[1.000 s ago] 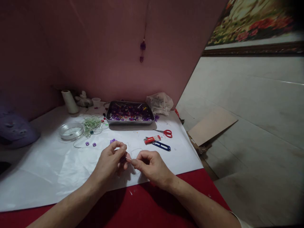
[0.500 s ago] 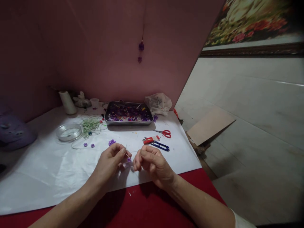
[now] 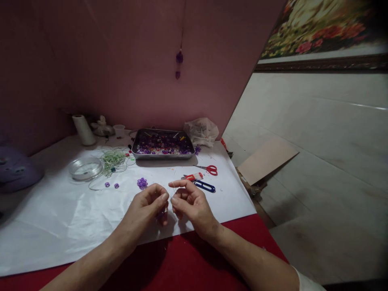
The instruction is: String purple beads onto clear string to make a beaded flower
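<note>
My left hand [image 3: 148, 204] is closed in a pinch above the white sheet, on a thin pale thread that is mostly hidden by the fingers. Some purple, seemingly beads [image 3: 160, 216], shows dimly beneath those fingers. Just to the right, my right hand [image 3: 192, 206] has thumb and fingers pressed together, with its index finger stretched toward the left hand. A fine thread [image 3: 173, 186] crosses near that fingertip. The two hands are close but apart. Beyond the left hand lies a purple beaded flower [image 3: 142, 183], with two loose purple beads [image 3: 116, 186] farther left.
A metal tray [image 3: 163, 157] of mixed beads stands at the back. Red scissors [image 3: 211, 170], a red lighter [image 3: 194, 176] and blue thread snips [image 3: 204, 186] lie at right. Left are a clear round dish [image 3: 85, 169], tangled green cord [image 3: 113, 161] and a thread spool [image 3: 83, 130].
My hands have drawn closer together. My right index finger has stretched out. The purple bead, earlier plain between the hands, is now mostly behind my left fingers, and the beaded flower shows more fully.
</note>
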A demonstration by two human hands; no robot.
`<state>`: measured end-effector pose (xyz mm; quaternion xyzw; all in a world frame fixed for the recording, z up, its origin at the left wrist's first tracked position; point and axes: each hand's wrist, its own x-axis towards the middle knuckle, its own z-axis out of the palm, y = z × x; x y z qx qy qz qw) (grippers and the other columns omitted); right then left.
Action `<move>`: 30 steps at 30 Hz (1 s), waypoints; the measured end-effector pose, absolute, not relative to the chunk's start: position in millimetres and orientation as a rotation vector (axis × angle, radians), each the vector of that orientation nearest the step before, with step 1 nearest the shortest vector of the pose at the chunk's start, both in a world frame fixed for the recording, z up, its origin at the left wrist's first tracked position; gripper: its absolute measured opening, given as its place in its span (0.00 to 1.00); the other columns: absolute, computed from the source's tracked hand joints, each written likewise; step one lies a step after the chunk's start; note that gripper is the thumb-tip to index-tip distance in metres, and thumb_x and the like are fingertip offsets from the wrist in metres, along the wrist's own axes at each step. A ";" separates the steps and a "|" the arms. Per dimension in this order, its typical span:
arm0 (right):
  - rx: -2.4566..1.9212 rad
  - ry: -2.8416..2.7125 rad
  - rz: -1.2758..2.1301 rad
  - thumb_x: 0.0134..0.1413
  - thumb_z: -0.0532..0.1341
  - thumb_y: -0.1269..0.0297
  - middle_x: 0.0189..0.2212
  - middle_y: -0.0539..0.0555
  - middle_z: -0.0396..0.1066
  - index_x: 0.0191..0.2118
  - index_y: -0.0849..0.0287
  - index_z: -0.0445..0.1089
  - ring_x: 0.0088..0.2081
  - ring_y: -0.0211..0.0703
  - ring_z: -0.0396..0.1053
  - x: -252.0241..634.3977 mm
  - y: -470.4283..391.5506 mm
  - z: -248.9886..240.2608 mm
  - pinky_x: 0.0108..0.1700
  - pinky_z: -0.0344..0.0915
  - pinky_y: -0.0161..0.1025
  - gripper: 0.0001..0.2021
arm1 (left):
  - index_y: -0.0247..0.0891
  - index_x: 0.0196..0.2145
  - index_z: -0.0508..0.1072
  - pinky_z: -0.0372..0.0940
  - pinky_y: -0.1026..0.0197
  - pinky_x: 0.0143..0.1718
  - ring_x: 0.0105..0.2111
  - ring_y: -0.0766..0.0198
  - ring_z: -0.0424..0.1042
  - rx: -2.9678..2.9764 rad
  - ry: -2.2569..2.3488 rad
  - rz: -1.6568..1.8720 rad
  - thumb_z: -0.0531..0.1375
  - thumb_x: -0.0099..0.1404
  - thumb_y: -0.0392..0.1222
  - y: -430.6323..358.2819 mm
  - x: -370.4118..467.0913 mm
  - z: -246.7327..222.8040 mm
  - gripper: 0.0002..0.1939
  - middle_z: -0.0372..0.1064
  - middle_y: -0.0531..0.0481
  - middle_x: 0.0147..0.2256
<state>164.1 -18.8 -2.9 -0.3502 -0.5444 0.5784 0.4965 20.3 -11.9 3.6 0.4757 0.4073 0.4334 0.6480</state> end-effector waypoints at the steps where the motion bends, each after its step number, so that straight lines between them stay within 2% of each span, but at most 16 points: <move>1: -0.890 -1.383 1.334 0.50 0.61 0.65 0.20 0.44 0.61 0.45 0.56 0.64 0.20 0.32 0.58 163.8 -19.4 -2.5 0.25 0.57 0.32 0.14 | 0.39 0.26 0.66 0.58 0.67 0.18 0.14 0.68 0.64 1.085 0.908 0.977 0.62 0.55 0.48 -12.1 20.4 3.1 0.11 0.65 0.57 0.15; 3: -0.971 -1.493 1.210 0.52 0.59 0.65 0.22 0.46 0.63 0.43 0.58 0.66 0.23 0.33 0.60 163.4 -21.4 -1.9 0.28 0.59 0.32 0.12 | 0.39 0.26 0.66 0.57 0.67 0.18 0.14 0.68 0.64 1.103 0.894 0.963 0.62 0.55 0.48 -12.1 20.2 2.4 0.11 0.66 0.57 0.15; 5: -1.051 -1.555 1.109 0.54 0.58 0.63 0.22 0.47 0.64 0.35 0.60 0.68 0.24 0.33 0.61 163.5 -22.9 -2.3 0.28 0.58 0.32 0.06 | 0.38 0.26 0.66 0.56 0.67 0.18 0.13 0.69 0.64 1.122 0.916 0.961 0.61 0.56 0.47 -11.5 19.5 1.5 0.10 0.66 0.57 0.16; 8: -1.125 -1.541 1.127 0.55 0.58 0.58 0.19 0.47 0.64 0.27 0.61 0.64 0.20 0.31 0.59 163.9 -22.1 -4.6 0.23 0.57 0.30 0.12 | 0.39 0.25 0.66 0.53 0.68 0.16 0.12 0.71 0.61 1.137 0.963 0.986 0.60 0.56 0.47 -9.8 18.2 -0.1 0.11 0.63 0.58 0.15; 12: -1.013 -1.350 1.488 0.52 0.59 0.52 0.18 0.45 0.65 0.29 0.60 0.61 0.15 0.29 0.59 164.4 -17.5 -4.1 0.16 0.54 0.26 0.15 | 0.38 0.24 0.69 0.56 0.67 0.19 0.18 0.69 0.63 1.156 0.982 1.021 0.63 0.54 0.47 -9.2 17.2 2.4 0.11 0.65 0.55 0.17; 16: -0.904 -1.177 1.695 0.51 0.60 0.53 0.15 0.44 0.65 0.29 0.60 0.61 0.11 0.26 0.55 166.8 -16.5 3.5 0.12 0.48 0.24 0.14 | 0.38 0.24 0.70 0.60 0.63 0.23 0.21 0.63 0.66 1.101 0.903 0.978 0.63 0.52 0.47 -12.5 17.8 10.4 0.11 0.68 0.52 0.19; 21: -0.828 -1.076 1.762 0.52 0.59 0.57 0.11 0.43 0.64 0.28 0.60 0.61 0.08 0.25 0.50 169.5 -18.5 10.0 0.11 0.42 0.24 0.12 | 0.37 0.25 0.70 0.61 0.62 0.27 0.23 0.62 0.68 1.038 0.804 0.910 0.61 0.56 0.47 -15.2 20.7 10.1 0.11 0.69 0.50 0.20; 25: -0.793 -0.988 1.734 0.52 0.60 0.59 0.10 0.42 0.62 0.30 0.60 0.62 0.08 0.25 0.48 171.2 -16.4 9.0 0.11 0.40 0.25 0.10 | 0.36 0.29 0.71 0.59 0.63 0.25 0.22 0.64 0.68 0.934 0.718 0.864 0.58 0.59 0.44 -12.7 22.2 2.9 0.08 0.70 0.49 0.23; 30: -0.789 -0.930 1.711 0.53 0.59 0.60 0.11 0.42 0.64 0.32 0.61 0.64 0.08 0.24 0.43 175.9 -11.4 7.1 0.11 0.37 0.26 0.08 | 0.35 0.30 0.71 0.59 0.65 0.23 0.21 0.66 0.67 0.875 0.758 0.812 0.59 0.58 0.40 -10.4 21.7 -1.4 0.05 0.72 0.48 0.24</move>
